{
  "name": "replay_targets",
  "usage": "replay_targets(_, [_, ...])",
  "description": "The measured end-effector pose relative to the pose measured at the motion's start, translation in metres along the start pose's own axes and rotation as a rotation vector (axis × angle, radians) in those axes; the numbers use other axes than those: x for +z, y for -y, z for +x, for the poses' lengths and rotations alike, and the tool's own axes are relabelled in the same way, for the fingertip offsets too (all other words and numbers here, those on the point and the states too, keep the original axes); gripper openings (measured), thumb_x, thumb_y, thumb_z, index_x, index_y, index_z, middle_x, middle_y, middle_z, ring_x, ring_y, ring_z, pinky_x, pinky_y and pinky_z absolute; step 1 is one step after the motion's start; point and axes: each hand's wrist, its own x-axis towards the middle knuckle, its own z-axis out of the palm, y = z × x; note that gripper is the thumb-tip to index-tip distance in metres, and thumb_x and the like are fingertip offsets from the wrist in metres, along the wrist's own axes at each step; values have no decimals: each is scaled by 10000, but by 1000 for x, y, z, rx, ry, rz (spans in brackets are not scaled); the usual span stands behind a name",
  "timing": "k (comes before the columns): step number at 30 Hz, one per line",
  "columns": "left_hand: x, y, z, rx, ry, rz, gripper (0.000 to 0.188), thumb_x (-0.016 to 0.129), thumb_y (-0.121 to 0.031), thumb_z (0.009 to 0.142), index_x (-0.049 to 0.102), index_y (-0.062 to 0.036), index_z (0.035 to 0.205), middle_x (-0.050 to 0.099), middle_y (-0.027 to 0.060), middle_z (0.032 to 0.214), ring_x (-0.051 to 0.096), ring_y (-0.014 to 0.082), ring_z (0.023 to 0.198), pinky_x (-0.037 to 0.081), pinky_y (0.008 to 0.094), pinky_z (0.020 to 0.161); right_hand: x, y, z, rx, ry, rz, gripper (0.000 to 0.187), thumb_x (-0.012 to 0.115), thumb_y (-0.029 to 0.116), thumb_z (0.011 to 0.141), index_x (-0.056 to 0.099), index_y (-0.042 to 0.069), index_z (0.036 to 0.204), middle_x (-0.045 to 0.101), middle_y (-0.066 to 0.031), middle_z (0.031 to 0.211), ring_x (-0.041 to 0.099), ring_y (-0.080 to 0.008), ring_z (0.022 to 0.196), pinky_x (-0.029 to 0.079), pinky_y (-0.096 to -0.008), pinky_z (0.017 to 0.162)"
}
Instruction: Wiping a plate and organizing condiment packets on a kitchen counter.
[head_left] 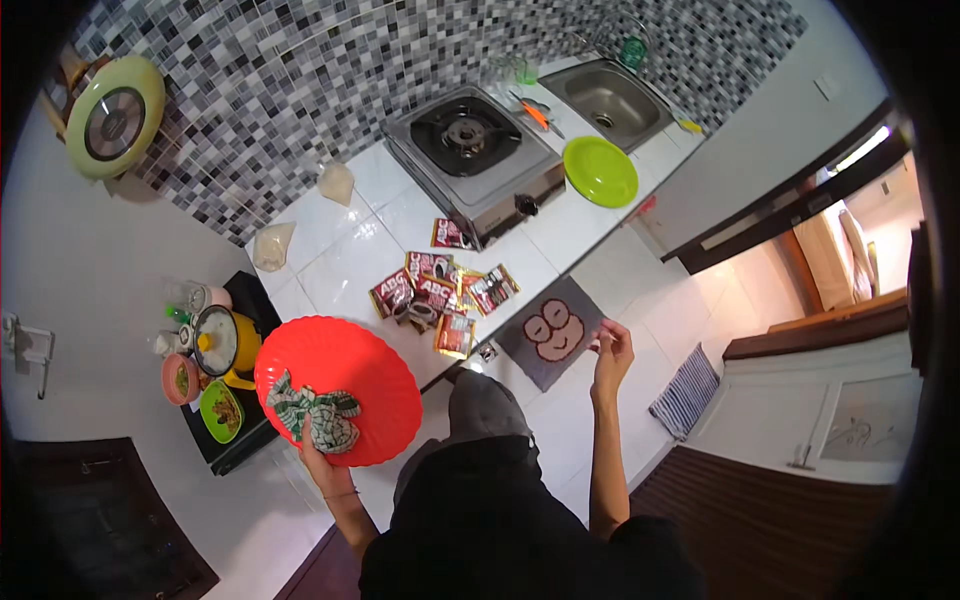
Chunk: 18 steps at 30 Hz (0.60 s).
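My left hand (315, 455) is closed at the near edge of a large red plate (370, 365) with a scalloped rim, its thumb over the top. On that plate, against the thumb, rests a knotted bundle of green and white patterned cloth (330, 425); what it wraps is hidden. The plate is held at the counter's left front. My right hand (613, 355) is raised over the floor, right of the counter, fingers curled in toward the thumb. Anything between those fingertips is too small to make out. Several dark red sachets (410, 295) lie scattered on the white tiled counter (340, 255).
A gas stove (465, 135) sits on the counter, a green plate (600, 172) beside it, with the sink (615, 105) beyond. At left are a yellow pot (240, 345), a green bowl (222, 425) and a pink bowl (180, 378). Floor mats (548, 365) lie below.
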Motion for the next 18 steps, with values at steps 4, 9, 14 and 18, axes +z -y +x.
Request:
replay_targets(4, [-61,8,-23,-24,64,-5,382,705,-174,931,624,-12,1266,714,108,1168,711,233,1018,592,383,876,-65,-23,-87,102,-54,-34,180,576,65,1002,627,8,1165,670,-71,1055,657,-155,883,582,-306,707])
replay_targets(9, [-145,8,-64,-29,-38,124,419,751,-157,878,613,-12,1246,708,114,1132,721,236,939,610,385,795,-125,-74,-164,176,4,-219,120,585,64,1003,649,14,1091,672,-65,994,662,-143,826,597,-295,635])
replay_targets(14, [-168,18,-125,-18,-109,213,338,752,-136,869,651,-18,1170,718,95,1043,713,211,874,604,360,752,-151,-157,-170,167,157,-357,81,617,96,992,651,28,1021,690,-70,983,686,-165,768,576,-298,608])
replay_targets(18, [-201,78,-137,-107,-114,202,359,738,-139,883,636,-26,1208,717,84,1050,709,211,874,598,357,763,-166,-247,-144,51,267,-531,44,652,71,948,673,46,976,711,-95,905,694,-187,750,552,-318,644])
